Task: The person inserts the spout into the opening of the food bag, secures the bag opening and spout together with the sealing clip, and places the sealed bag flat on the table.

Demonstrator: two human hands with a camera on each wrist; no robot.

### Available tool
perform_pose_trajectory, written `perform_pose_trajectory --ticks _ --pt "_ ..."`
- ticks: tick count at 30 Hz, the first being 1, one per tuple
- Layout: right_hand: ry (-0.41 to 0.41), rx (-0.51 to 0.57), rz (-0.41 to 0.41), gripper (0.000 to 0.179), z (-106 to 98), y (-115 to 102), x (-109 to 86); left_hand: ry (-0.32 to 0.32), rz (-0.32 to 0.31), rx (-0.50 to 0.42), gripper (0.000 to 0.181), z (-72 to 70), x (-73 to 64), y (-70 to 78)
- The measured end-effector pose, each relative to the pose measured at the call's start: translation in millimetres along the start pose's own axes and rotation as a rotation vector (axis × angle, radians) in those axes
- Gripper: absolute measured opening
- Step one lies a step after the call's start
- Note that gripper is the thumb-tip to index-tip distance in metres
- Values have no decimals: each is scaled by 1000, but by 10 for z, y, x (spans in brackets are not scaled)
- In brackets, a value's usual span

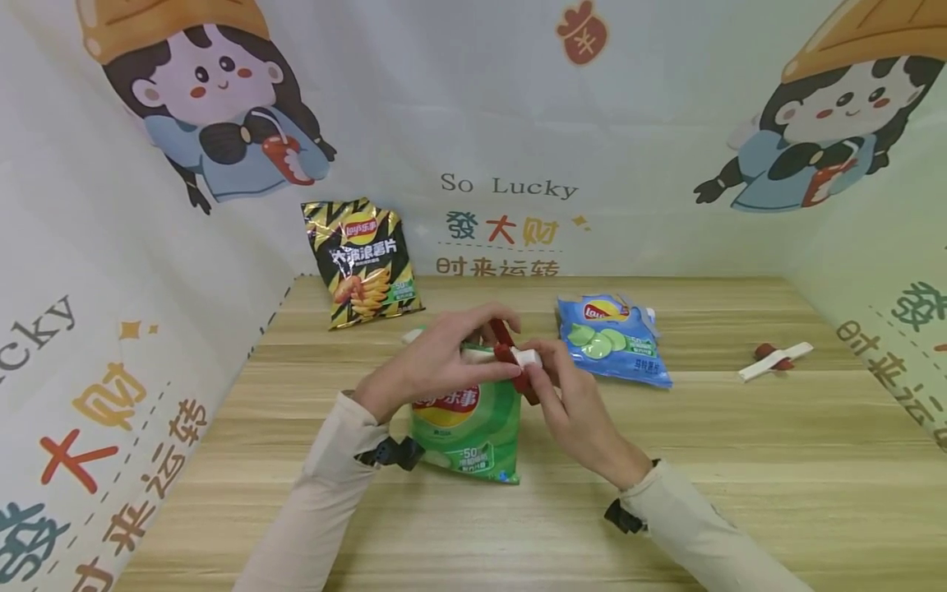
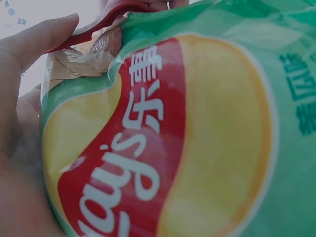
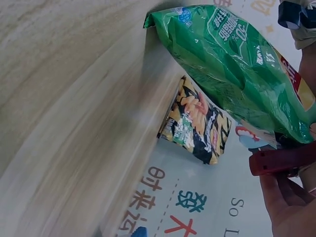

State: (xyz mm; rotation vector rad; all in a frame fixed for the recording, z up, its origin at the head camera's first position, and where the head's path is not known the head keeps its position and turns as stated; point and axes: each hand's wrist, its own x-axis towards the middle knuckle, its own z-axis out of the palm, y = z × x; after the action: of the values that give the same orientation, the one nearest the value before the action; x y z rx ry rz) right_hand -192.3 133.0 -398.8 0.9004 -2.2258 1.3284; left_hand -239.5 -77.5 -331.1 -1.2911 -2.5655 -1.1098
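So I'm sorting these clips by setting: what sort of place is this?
Probably a staged tabletop booth, not a kitchen: a wooden table walled by a cartoon-printed backdrop, with only crisp bags like the black Lay's bag laid out.

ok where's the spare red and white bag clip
In the head view, the spare red and white plastic bag clip lies on the wooden table, far right, beyond the blue crisp bag.

A staged tabletop booth: wooden table (image 1: 740, 460) walled by a cartoon-printed backdrop (image 1: 518, 123).
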Motion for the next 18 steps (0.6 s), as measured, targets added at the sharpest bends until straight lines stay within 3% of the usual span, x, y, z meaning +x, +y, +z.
perform_pose_trajectory --ticks 8,18 --pt "6 21 43 23 27 10 -23 19 4 -12 30 -8 -19 2" --pt "-28 67 75 24 41 -1 -46 12 5 14 30 24 0 -10"
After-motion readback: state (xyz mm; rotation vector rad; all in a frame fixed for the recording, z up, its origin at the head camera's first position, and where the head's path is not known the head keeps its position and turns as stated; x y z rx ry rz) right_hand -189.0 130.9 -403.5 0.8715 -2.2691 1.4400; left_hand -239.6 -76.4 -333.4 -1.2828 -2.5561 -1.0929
